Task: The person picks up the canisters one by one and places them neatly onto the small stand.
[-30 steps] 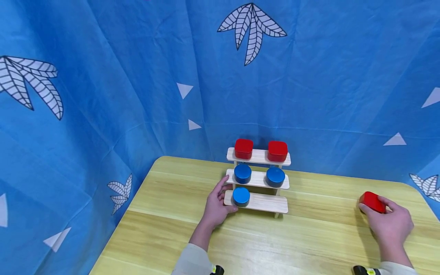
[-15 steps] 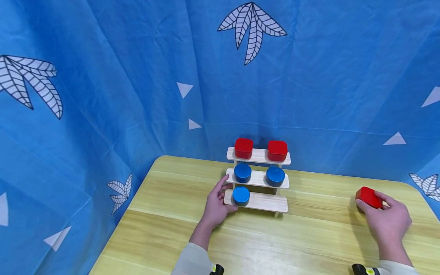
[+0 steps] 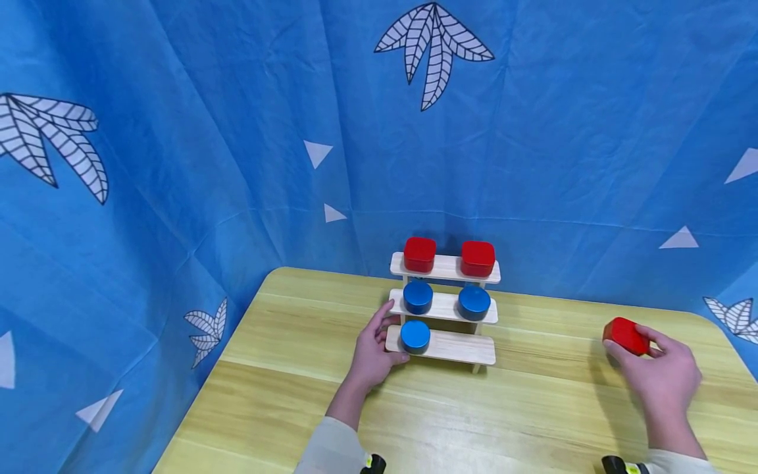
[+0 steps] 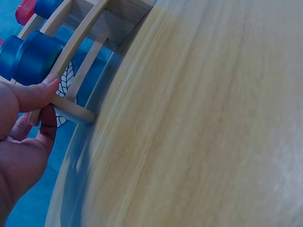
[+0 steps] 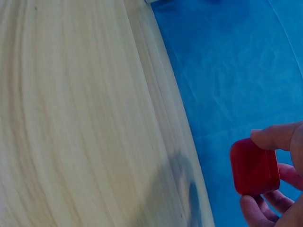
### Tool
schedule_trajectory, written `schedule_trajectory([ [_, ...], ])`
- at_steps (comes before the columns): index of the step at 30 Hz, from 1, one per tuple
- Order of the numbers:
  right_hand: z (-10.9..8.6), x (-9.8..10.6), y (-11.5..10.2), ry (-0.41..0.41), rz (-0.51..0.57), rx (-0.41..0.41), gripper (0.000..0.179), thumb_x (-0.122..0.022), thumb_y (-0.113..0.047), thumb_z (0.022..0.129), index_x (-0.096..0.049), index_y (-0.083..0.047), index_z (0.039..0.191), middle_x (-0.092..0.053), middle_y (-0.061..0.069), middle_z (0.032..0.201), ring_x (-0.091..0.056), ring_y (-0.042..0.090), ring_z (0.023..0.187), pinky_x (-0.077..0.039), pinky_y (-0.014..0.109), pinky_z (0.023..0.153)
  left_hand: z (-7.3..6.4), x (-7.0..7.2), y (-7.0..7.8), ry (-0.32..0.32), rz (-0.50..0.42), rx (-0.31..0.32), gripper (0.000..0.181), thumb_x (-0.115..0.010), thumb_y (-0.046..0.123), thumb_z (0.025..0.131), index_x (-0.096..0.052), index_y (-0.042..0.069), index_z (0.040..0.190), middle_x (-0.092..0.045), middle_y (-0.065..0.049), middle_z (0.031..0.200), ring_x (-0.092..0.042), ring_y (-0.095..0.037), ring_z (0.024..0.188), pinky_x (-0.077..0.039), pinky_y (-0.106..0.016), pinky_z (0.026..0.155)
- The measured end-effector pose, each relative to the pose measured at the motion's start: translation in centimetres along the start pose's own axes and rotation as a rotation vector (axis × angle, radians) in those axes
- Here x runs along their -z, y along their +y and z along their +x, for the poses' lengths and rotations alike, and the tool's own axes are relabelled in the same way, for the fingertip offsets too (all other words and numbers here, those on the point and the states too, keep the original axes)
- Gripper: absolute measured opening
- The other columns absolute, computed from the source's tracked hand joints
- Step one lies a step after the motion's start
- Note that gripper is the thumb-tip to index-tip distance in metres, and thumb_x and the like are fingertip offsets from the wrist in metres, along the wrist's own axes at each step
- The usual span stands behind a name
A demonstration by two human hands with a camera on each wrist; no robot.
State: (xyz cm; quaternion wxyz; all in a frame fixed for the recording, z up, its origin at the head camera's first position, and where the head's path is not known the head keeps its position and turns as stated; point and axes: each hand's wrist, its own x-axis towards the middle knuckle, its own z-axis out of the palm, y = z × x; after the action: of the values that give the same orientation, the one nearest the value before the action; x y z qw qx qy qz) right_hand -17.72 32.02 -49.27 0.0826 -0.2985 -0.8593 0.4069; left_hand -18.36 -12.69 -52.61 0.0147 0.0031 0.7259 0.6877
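A small three-tier wooden shelf (image 3: 458, 347) stands near the table's back edge. My left hand (image 3: 373, 355) grips the left end of its bottom board; in the left wrist view the thumb (image 4: 40, 94) lies on the board's edge with fingers beneath. One round blue tin (image 3: 415, 336) sits at the left of that board. Two more blue tins (image 3: 474, 302) stand on the middle board, and two square red tins (image 3: 477, 258) on the top. At the right, my right hand (image 3: 663, 368) holds another square red tin (image 5: 251, 168) between thumb and fingers, above the table.
The wooden table (image 3: 533, 408) has rounded back corners. A blue curtain (image 3: 562, 131) with white leaves and triangles hangs right behind it and along the left side. Black wrist devices (image 3: 374, 463) show at both sleeves.
My right hand has moved left and slightly up with the red tin, away from where it was near the tabletop. The left hand and the shelf stay in place.
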Motion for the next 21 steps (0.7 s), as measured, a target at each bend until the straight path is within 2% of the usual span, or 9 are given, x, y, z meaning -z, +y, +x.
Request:
schedule_trajectory([
  [7, -0.7, -0.6, -0.3, 0.004, -0.004, 0.049, 0.074, -0.078, -0.042, 0.084, -0.053, -0.008, 0.145, -0.04, 0.027, 0.148, -0.046, 0.045, 0.124, -0.04, 0.051, 0.081, -0.1, 0.0, 0.1, 0.002, 0.004, -0.009, 0.113, -0.078, -0.027, 0.065, -0.042, 0.039, 0.15, -0.056, -0.002, 0.133, -0.058, -0.027, 0.112, -0.056, -0.035, 0.089],
  [15, -1.4, -1.0, -0.6, -0.001, -0.001, 0.066, 0.073, -0.078, -0.041, 0.084, -0.054, -0.007, 0.144, -0.04, 0.026, 0.148, -0.047, 0.046, 0.123, -0.043, 0.05, 0.077, -0.2, -0.1, 0.3, 0.006, 0.011, -0.005, 0.112, -0.078, -0.026, 0.065, -0.043, 0.039, 0.149, -0.056, -0.002, 0.134, -0.058, -0.027, 0.111, -0.056, -0.035, 0.088],
  [21, -2.0, -1.2, -0.8, 0.001, 0.009, 0.081, 0.072, -0.079, -0.04, 0.084, -0.055, -0.007, 0.143, -0.041, 0.026, 0.147, -0.047, 0.045, 0.122, -0.041, 0.052, 0.082, -0.1, -0.1, 0.1, 0.006, 0.011, 0.007, 0.111, -0.078, -0.025, 0.066, -0.043, 0.04, 0.149, -0.055, -0.003, 0.134, -0.057, -0.028, 0.112, -0.056, -0.036, 0.088],
])
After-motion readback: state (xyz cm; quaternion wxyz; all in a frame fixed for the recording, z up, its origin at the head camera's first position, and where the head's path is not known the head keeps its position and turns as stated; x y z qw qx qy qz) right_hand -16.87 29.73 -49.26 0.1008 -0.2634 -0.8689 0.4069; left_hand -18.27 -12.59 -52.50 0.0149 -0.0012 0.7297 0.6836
